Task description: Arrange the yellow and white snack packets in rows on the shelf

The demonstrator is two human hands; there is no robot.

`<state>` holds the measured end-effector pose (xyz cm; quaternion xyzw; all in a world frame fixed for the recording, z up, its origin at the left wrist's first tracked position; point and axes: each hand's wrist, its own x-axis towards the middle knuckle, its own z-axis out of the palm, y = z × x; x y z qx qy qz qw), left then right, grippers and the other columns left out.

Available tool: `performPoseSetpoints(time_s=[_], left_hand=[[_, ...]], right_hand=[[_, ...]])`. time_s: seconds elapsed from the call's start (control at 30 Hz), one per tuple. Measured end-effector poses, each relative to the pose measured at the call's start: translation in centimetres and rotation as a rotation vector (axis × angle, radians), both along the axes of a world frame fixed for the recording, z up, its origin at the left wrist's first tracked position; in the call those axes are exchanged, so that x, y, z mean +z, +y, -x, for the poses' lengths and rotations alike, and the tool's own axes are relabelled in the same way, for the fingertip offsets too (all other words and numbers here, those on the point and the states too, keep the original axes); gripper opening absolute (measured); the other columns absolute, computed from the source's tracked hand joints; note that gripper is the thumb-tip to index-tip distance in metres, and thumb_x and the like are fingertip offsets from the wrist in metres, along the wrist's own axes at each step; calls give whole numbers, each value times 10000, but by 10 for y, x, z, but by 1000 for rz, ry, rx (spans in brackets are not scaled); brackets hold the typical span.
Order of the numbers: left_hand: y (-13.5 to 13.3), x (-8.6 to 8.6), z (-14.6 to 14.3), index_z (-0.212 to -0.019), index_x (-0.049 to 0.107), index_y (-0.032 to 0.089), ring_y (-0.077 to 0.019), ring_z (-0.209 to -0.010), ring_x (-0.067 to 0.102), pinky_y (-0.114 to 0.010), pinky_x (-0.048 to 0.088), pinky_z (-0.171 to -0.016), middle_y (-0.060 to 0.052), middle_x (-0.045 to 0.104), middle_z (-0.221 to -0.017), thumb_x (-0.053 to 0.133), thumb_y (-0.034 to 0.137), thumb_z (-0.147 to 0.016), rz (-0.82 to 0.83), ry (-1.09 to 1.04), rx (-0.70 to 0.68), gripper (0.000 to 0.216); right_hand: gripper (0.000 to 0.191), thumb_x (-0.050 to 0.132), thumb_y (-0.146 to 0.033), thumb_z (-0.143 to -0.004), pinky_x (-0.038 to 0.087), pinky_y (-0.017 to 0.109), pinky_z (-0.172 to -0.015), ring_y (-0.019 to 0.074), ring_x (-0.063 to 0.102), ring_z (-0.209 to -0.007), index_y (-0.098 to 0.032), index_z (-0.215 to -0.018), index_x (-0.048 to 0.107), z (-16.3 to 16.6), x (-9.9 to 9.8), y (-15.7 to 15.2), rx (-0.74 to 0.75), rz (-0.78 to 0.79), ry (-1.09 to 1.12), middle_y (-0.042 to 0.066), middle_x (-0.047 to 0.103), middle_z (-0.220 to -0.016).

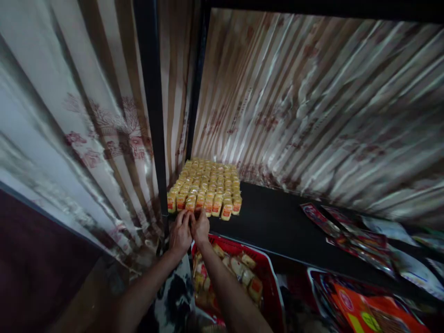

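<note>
A tight block of small yellow wrapped cakes [208, 181] with orange-red labels stands in rows at the left end of a black shelf [274, 215]. My left hand [181, 232] and my right hand [200, 227] come together at the front row. Their fingers are closed around the lower part of one wrapped cake [190, 202], and the fingertips hide its bottom. Below my right forearm sits a red basket [272, 277] with a pale rim, holding more wrapped cakes [248, 260] lying loosely.
Flat glossy packets [350, 236] lie along the right of the shelf. Beneath them, another container holds orange packets [378, 310]. A black post [152, 106] rises at the left, near my left hand. Striped curtains [312, 101] hang behind the shelf and at the left.
</note>
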<state>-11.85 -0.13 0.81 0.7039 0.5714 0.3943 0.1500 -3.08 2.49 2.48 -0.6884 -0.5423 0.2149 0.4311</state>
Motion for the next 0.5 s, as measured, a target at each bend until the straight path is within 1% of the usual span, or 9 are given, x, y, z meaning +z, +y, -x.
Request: performPoseSetpoints(time_s=[0.1,0.23,0.4,0.5], left_hand=[[1,-2,0,-1277,506,110,-227,-1245,469,-387,403,-1053,-156,487,-1318,399,114,-833,-1,17,-4,457],[2,1,1,-1270,523,122,-237,-1234,475,-420,403,-1050,-151,512,-1306,406,99,-820,-21,64,-5,466],[3,5,5,-1291,519,153,-235,-1225,475,-429,398,-1053,-120,524,-1312,395,51,-776,-51,138,-8,540],[4,3,6,-1304,512,155,-238,-1237,464,-424,407,-1047,-117,513,-1324,394,35,-750,-48,162,-18,579]], right_hand=[[217,451,-330,-826,475,287,-698,179,624,-726,-169,-921,561,1,-3,2,-2,-36,-16,67,663,-844],[202,464,-310,-827,469,328,-790,204,594,-834,-170,-908,585,1,-6,3,-35,-119,-83,88,641,-880],[241,417,-278,-859,472,331,-827,198,587,-880,-168,-962,605,-5,-11,-1,12,-155,-82,91,639,-926],[290,389,-261,-870,476,348,-852,208,587,-930,-148,-1028,604,-10,-16,-4,4,-187,-90,113,643,-973]])
